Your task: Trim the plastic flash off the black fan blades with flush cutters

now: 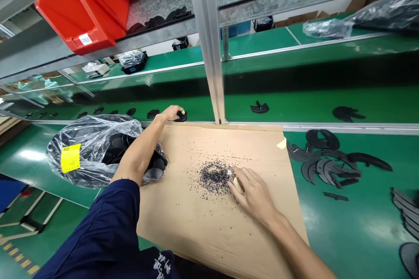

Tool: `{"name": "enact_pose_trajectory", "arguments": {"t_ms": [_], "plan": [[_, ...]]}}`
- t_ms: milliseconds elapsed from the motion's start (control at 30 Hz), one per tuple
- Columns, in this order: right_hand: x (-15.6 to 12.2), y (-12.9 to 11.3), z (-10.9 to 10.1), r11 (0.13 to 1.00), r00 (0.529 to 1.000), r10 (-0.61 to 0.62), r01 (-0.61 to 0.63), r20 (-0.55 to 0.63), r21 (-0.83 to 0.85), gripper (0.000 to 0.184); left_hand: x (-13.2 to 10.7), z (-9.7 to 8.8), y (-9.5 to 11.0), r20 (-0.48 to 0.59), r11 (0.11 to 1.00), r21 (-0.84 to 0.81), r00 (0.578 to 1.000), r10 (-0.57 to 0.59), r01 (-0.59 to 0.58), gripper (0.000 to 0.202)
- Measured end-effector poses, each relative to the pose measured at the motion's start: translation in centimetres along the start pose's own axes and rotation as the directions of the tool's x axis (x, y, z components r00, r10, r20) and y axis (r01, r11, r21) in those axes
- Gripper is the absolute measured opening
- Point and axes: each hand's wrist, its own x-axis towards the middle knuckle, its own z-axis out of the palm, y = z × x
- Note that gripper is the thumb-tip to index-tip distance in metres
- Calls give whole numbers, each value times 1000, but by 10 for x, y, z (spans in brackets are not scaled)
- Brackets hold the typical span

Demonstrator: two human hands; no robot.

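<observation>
My left hand (172, 113) reaches forward over the cardboard sheet (183, 218) to the green conveyor belt (294, 104), fingers curled on a black plastic part (181, 117) at the belt's near edge. My right hand (253, 194) rests on the cardboard beside a heap of small black shavings (214, 177). Its fingers pinch a small pale tool with a metallic tip (233, 178). A clear plastic bag (98, 150) of black parts with a yellow label (70, 157) lies under my left forearm.
Several black curved parts (327, 163) lie on the green table at the right, and more (345, 113) ride on the belt. An aluminium post (209, 43) stands behind the cardboard. Red bins (88, 4) sit on the shelf above.
</observation>
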Motion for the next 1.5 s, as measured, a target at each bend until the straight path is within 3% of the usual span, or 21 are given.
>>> {"name": "enact_pose_trajectory", "arguments": {"t_ms": [200,333,433,500,567,600,700,733,800,900,1033,1133,1200,1267,1367,1500], "plan": [[14,-21,-19,973,995,-97,89,-27,-213,29,-12,10,7,-45,1000,8,999,-13,13,35],[18,-35,-26,956,985,-150,121,-91,-267,35,-26,3,12,-90,999,29,995,-38,41,35],[15,-36,-20,943,996,-92,92,15,-319,34,-41,-11,25,-105,999,52,994,-4,9,30],[11,-32,-14,925,990,-2,54,138,-376,33,-56,-19,42,-59,995,53,994,92,-89,20],[6,-25,-11,920,977,89,-6,194,-391,36,-72,-22,66,53,967,22,966,252,-253,16],[4,-21,-10,926,972,117,-33,202,-376,37,-79,-21,81,120,931,-10,924,362,-364,17],[-1,-11,-10,954,963,146,-77,226,-289,38,-91,-7,137,186,715,-60,696,693,-696,27],[-2,-8,-10,964,959,139,-74,245,-257,38,-88,0,158,141,665,-20,656,741,-747,30],[-4,-5,-9,976,953,120,-62,280,-208,36,-74,16,202,48,672,42,673,738,-740,28],[-5,-2,-9,981,947,96,-37,308,-191,32,-38,37,259,-66,738,82,735,674,-670,27],[-6,-2,-12,981,946,77,-15,313,-196,28,0,52,300,-153,806,96,792,591,-583,31],[-7,-2,-12,983,955,85,-33,283,-181,28,9,54,305,-169,825,101,807,565,-556,40],[-9,-2,-11,985,963,98,-57,252,-165,30,6,50,300,-176,824,99,806,566,-557,34],[-10,0,-7,991,983,137,-134,126,-31,30,-4,44,288,-196,815,85,793,577,-573,23],[-9,5,-1,923,953,280,-234,-115,304,22,-33,32,260,-252,781,40,750,612,-624,21],[-2,9,1,810,873,448,-306,-192,501,27,-100,32,212,-312,715,-50,691,652,-697,15]]}}
